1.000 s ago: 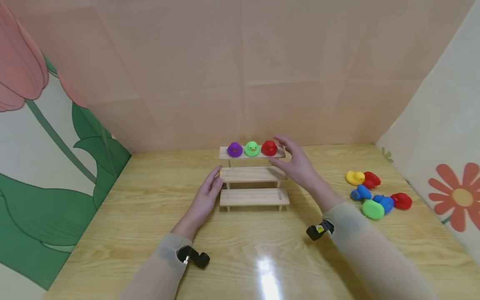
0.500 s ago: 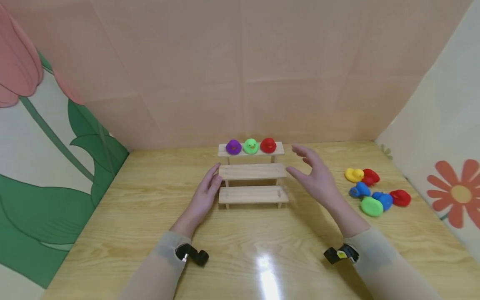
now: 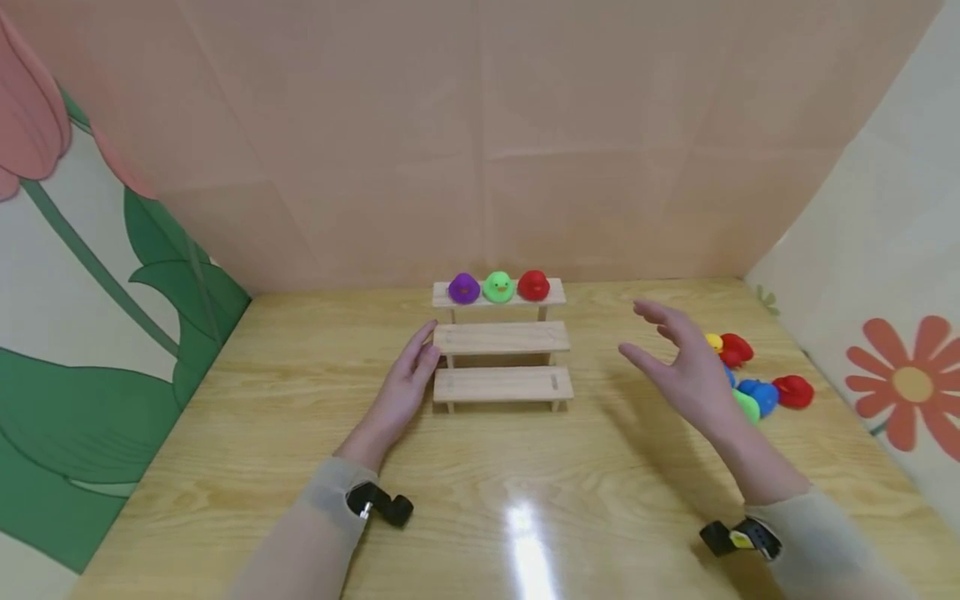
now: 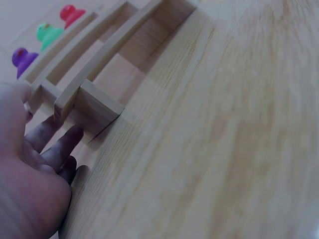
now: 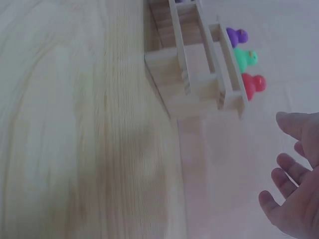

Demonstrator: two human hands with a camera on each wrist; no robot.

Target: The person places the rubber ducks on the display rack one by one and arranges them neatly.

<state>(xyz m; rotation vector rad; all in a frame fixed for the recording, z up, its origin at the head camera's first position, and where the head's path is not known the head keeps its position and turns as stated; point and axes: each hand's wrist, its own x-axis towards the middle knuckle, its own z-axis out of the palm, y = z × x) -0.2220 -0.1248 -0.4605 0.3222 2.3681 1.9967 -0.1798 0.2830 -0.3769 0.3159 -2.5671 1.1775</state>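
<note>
A three-tier wooden stand (image 3: 502, 384) sits near the middle of the table. Along its top tier are a purple rubber duck (image 3: 463, 289), a green one and a red rubber duck (image 3: 534, 285) at the right. My left hand (image 3: 401, 383) rests against the stand's left end, its fingers reaching along the side; in the left wrist view the fingertips (image 4: 70, 137) lie by the end of the lower tiers. To the right of the stand, my right hand (image 3: 690, 371) is in the air with fingers spread, holding nothing. It partly covers the loose ducks behind it.
On the table's right side lie several loose ducks, among them a red duck (image 3: 793, 392), a blue duck (image 3: 759, 397) and a partly hidden green duck (image 3: 747, 406). A pinkish backdrop (image 3: 480, 150) stands behind the table (image 3: 300, 350), with printed panels at both sides.
My right hand has let go of the red duck on the top tier and moved right and toward me, over to the loose ducks. The left hand stays at the stand.
</note>
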